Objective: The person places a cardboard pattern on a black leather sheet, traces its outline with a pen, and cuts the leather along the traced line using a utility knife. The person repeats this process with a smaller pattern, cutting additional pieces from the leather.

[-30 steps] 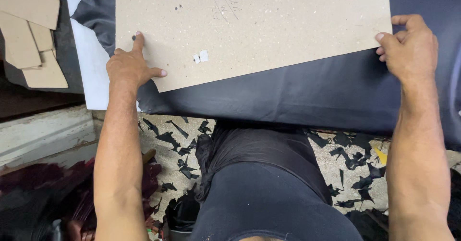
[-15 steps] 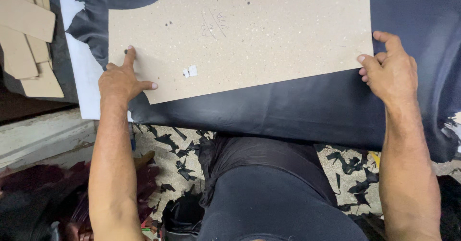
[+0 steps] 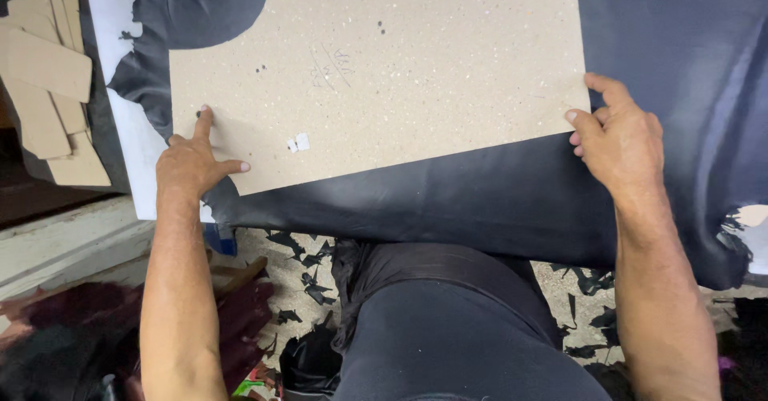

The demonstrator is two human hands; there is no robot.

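A large beige cardboard sheet (image 3: 400,73) lies flat on a sheet of dark navy leather (image 3: 480,193) spread over the table. My left hand (image 3: 192,161) presses on the board's near left corner, fingers spread and index finger pointing up along the left edge. My right hand (image 3: 616,141) grips the board's near right corner, with the thumb on top and the fingers curled at its edge. The board carries faint pencil marks, small dark dots and two small white tags near the left hand.
A stack of beige cardboard pattern pieces (image 3: 48,81) lies at the far left. A white table surface (image 3: 120,73) shows beside the leather's ragged left edge. Black leather scraps (image 3: 304,265) litter the floor below the table's front edge, around my legs.
The board and both hands sit further left and lower in view than a second ago, the board tilted slightly. Both hands keep their hold on its near corners.
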